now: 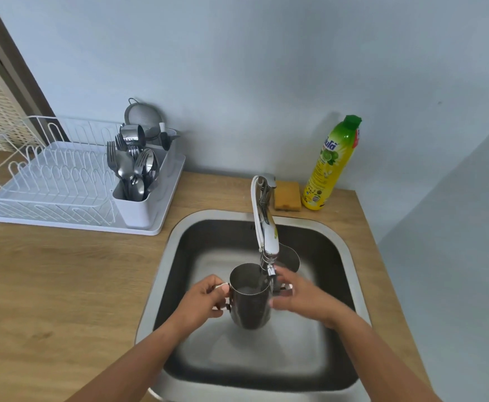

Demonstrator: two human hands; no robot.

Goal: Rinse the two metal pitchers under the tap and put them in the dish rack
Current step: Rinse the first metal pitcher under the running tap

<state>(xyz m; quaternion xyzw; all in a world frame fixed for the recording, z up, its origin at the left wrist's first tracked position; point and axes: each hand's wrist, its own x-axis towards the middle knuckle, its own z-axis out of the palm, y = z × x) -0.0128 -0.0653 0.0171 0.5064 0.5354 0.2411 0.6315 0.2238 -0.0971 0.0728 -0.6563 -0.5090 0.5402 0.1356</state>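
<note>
Over the sink (162, 274), I am holding one pitcher (249, 303) upright under the tap (266, 233), mouth up. My left hand (202, 303) is closing its fingers (218, 288) around the handle; my right hand (298, 294), blurred, is hovering beside its wall, grip unclear. The second pitcher (291, 256) is sitting behind the spout, nearer my right. The dish rack (48, 181) is waiting far left.

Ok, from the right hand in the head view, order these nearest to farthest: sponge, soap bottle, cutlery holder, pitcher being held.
From the right hand:
1. Held pitcher, just left, in the sink.
2. Sponge, behind the tap.
3. Soap bottle, back right by the wall.
4. Cutlery holder, far left in the rack.
</note>
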